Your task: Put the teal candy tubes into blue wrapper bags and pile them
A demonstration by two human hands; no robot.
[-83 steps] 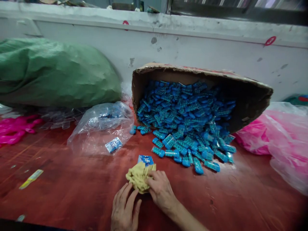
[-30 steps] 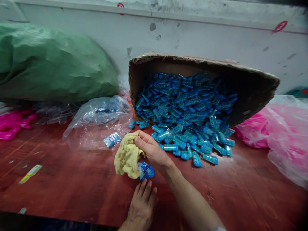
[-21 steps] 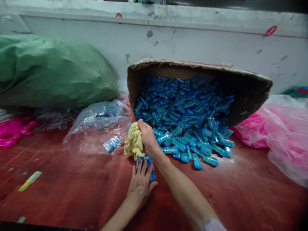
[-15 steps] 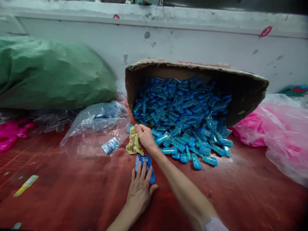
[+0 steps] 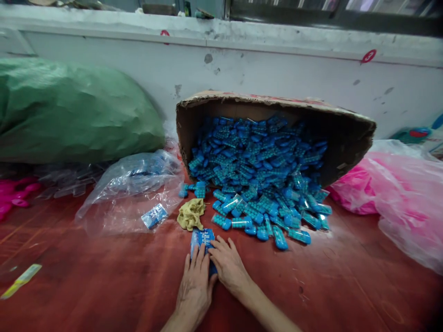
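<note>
A blue printed card (image 5: 202,236) lies on the red table in front of me, partly covered by both hands. My left hand (image 5: 194,281) rests flat over its lower left part, fingers stretched out. On its right side are the fingertips of my right hand (image 5: 228,263), extended and touching the card. Just beyond the card sits a crumpled yellow cloth (image 5: 191,214), which neither hand touches. To the right, small clear tubes with blue caps and blue beads (image 5: 256,214) spill from a tipped cardboard box (image 5: 353,152).
At left are a clear plastic bag (image 5: 114,203), a small blue packet (image 5: 154,216), a large green sack (image 5: 76,110) and a yellow-handled cutter (image 5: 21,280). Pink plastic bags (image 5: 408,198) lie at right. A white wall (image 5: 277,69) stands behind.
My right hand has let go of the yellow cloth and come back down to the card. The cloth now lies beyond the card. My left hand stays on the card.
</note>
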